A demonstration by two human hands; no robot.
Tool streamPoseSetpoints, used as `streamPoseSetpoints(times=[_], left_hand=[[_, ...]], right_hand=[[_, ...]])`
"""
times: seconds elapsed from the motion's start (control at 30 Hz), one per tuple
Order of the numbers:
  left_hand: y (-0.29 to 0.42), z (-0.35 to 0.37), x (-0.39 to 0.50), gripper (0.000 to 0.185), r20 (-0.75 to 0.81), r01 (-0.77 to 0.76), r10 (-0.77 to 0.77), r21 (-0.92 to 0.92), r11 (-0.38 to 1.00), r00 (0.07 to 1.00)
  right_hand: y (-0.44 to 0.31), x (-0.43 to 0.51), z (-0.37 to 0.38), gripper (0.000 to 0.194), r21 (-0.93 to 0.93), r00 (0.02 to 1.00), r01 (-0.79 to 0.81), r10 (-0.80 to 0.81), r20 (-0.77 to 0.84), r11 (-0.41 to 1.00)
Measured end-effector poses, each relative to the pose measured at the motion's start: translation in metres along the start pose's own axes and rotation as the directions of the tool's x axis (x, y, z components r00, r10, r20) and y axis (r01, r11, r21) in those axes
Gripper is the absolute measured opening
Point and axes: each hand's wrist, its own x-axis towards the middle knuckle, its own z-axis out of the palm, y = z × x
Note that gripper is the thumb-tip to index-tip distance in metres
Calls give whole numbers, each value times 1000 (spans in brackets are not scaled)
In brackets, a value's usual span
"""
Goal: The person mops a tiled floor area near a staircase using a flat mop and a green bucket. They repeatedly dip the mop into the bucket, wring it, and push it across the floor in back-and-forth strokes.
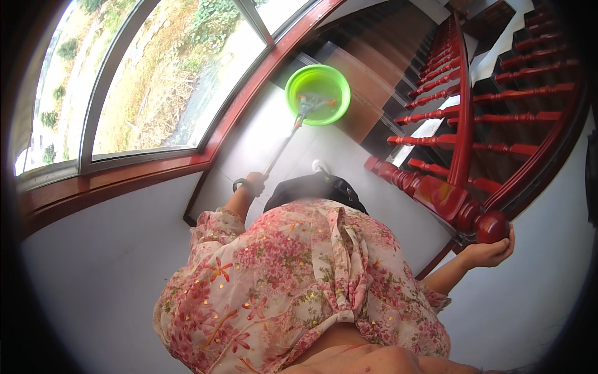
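Note:
My left hand [255, 184], with a dark bangle at its wrist, is wrapped around the pale handle of a mop [283, 150]. The grey and orange mop head [314, 102] rests inside a bright green plastic basin [346, 89] that stands on the white tiled floor close to the stair edge. Water seems to be in the basin, though glare blurs it. On the other side, my right hand [490, 252] cups the glossy red ball finial [492, 227] atop the wooden newel post [439, 196].
Descending stairs [373, 70] begin just beyond the basin, with red balusters [434, 114] and a handrail [461, 93] on the right. At left runs a red wooden sill [187, 162] under a large window [154, 84]. A white shoe [319, 164] shows below me.

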Motion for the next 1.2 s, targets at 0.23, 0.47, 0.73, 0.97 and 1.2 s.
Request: streamPoseSetpoints(times=[0.23, 0.47, 0.73, 0.97, 1.2], left_hand=[[20, 3, 21, 30, -65, 112, -102, 172, 979, 993], [1, 4, 19, 21, 82, 82, -70, -150, 985, 994], [-24, 13, 51, 26, 364, 40, -51, 38, 998, 930], [-25, 12, -26, 28, 223, -273, 175, 566, 778, 959], [-41, 3, -63, 30, 95, -36, 28, 90, 995, 995]], right_hand=[[4, 1, -3, 34, -36, 1000, 21, -21, 7, 999], [7, 5, -9, 32, -120, 994, 84, -75, 75, 989], [-29, -33, 30, 15, 444, 760, 529, -637, 131, 723], [-28, -134, 141, 14, 365, 390, -396, -206, 897, 843], [17, -215, 262, 17, 204, 73, -175, -194, 978, 963]])
